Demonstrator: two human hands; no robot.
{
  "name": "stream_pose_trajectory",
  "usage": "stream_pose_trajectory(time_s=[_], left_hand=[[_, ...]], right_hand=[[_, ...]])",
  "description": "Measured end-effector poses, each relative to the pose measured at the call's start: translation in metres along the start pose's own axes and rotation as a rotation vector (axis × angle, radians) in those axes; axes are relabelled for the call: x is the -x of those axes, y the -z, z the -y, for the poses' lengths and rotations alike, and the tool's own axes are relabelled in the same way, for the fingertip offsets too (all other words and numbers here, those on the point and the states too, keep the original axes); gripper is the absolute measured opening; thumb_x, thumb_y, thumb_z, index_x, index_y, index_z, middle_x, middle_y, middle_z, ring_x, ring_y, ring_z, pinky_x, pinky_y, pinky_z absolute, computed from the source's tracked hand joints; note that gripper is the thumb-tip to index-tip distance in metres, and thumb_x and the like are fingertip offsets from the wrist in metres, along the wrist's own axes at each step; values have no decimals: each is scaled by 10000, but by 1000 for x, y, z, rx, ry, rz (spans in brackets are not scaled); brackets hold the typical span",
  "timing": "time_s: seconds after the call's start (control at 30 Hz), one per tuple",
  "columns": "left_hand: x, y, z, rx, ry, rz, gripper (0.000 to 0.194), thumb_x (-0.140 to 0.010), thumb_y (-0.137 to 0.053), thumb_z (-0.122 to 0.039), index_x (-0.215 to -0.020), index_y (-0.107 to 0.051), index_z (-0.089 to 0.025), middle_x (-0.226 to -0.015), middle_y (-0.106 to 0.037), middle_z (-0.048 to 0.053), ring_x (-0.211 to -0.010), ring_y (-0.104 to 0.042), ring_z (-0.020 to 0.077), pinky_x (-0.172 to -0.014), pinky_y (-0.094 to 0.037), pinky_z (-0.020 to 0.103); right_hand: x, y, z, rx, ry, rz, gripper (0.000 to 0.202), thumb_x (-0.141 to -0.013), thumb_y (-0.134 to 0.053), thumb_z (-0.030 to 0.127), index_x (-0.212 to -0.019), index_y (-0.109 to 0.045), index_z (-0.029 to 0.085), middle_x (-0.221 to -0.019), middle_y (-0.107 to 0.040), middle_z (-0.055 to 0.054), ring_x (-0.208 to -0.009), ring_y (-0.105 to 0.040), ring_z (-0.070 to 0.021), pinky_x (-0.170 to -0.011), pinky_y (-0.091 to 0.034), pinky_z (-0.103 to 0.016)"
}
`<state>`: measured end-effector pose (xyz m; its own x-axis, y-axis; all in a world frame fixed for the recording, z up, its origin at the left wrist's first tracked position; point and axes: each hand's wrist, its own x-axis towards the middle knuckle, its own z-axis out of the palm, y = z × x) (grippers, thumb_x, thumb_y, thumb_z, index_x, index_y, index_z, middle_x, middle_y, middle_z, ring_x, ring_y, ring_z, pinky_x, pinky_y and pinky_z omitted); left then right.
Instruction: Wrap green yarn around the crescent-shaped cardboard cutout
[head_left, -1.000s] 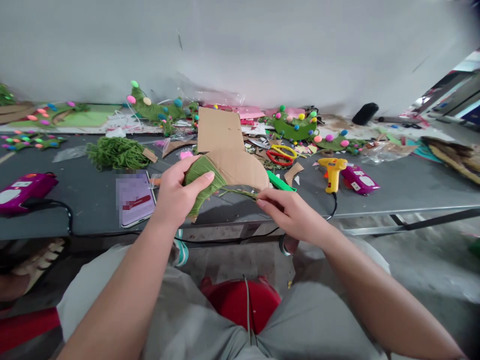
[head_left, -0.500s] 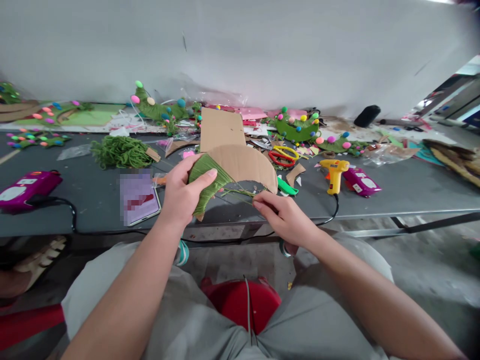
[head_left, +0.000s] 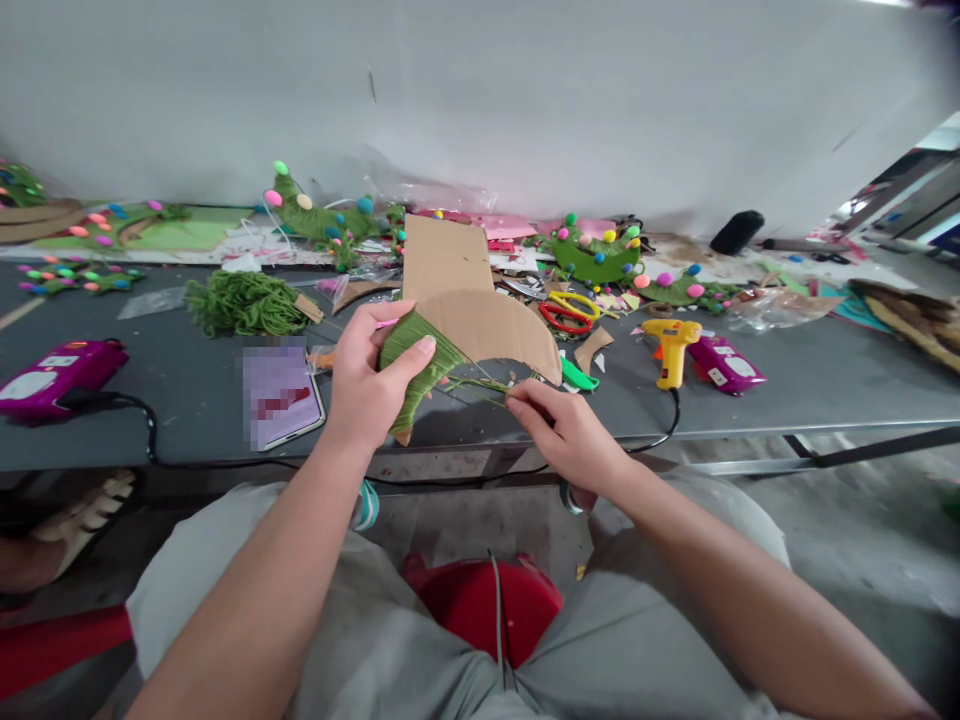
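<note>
Cardboard (head_left: 510, 325) above the desk (head_left: 199, 400), gripped at its wrapped end by the left hand (head_left: 364, 385), likely for steadiness, with yarn (head_left: 487, 384) pinched in the right hand (head_left: 571, 432), apparently for even tension.

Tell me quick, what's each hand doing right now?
Left hand: closed on the yarn-wrapped cardboard cutout.
Right hand: fingers closed, pinching strands of green yarn.

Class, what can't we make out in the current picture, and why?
All head view:
- Phone screen's content: pixelated.
- Green yarn inside the right hand: hidden by its fingers.
- Cardboard crescent under the left hand: covered by it.
- Sandalled foot's owner: cut off by left edge.
</note>
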<state>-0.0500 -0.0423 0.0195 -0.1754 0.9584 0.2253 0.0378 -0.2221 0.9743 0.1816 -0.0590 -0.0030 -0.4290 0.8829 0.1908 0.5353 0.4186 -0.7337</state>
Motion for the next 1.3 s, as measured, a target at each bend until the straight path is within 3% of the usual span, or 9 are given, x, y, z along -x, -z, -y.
stream_pose_trajectory(time_s=[0.4, 0.5, 0.63, 0.7, 0.8, 0.9, 1.1, 1.3], left_hand=[[0, -2, 3, 56, 14, -8, 445, -796, -756, -339, -1189, -561, -263, -867, -657, -2, -617, -694, 169, -465, -518, 263], [-1, 0, 2, 85, 50, 46, 476, -793, -746, -347, -1219, -551, -265, -832, -647, -9, -581, -683, 164, -459, -516, 256], [0, 6, -5, 118, 221, 359, 524, -785, -758, -340, -1260, -560, -238, -934, -692, 35, -582, -681, 172, -467, -537, 273], [2, 7, -8, 60, 291, 595, 485, -788, -775, -351, -1222, -604, -215, -1025, -702, 63, -727, -712, 197, -586, -587, 297], [6, 4, -8, -122, 317, 924, 418, -820, -757, -369, -1181, -634, -197, -1099, -702, 74, -968, -697, 235, -809, -587, 336], [8, 0, 0, -271, 309, 1068, 469, -843, -717, -369, -1260, -577, -205, -1177, -688, 85, -1054, -676, 262, -872, -568, 381], [5, 0, 9, -470, 149, 1047, 474, -833, -698, -316, -1282, -579, -225, -1363, -622, 94, -1246, -598, 295, -1038, -488, 426], [3, -2, 3, -487, 82, 959, 425, -843, -683, -289, -1260, -628, -226, -1289, -680, 67, -1170, -643, 260, -1006, -505, 391]], right_hand=[[2, -9, 1, -18, 24, 35, 221, -1034, -454, 338, -994, -626, 205, -780, -626, -9, -698, -527, -139, -677, -407, -260], [-1, -8, -6, -44, 51, 58, 252, -1037, -436, 335, -1010, -649, 203, -848, -668, -34, -753, -577, -151, -733, -454, -277], [-8, 5, -25, -79, 150, 182, 167, -954, -567, 313, -959, -698, 210, -880, -716, -52, -820, -631, -190, -744, -508, -304], [-13, 15, -31, -83, 176, 280, 128, -913, -617, 291, -917, -709, 202, -845, -724, -38, -786, -637, -191, -677, -507, -288], [-21, 25, -32, -25, 227, 354, 191, -963, -543, 234, -983, -722, 171, -910, -747, -46, -801, -655, -172, -705, -498, -272], [-23, 27, -28, 84, 279, 326, 215, -994, -518, 224, -1017, -722, 156, -949, -753, -67, -825, -660, -161, -755, -480, -269], [-16, 23, -21, 195, 242, 236, 211, -1012, -517, 274, -975, -693, 164, -876, -720, -56, -753, -611, -149, -696, -431, -262], [-7, 23, -8, 195, 167, 176, 203, -1017, -501, 293, -960, -660, 179, -879, -707, -34, -770, -615, -146, -696, -428, -256]])
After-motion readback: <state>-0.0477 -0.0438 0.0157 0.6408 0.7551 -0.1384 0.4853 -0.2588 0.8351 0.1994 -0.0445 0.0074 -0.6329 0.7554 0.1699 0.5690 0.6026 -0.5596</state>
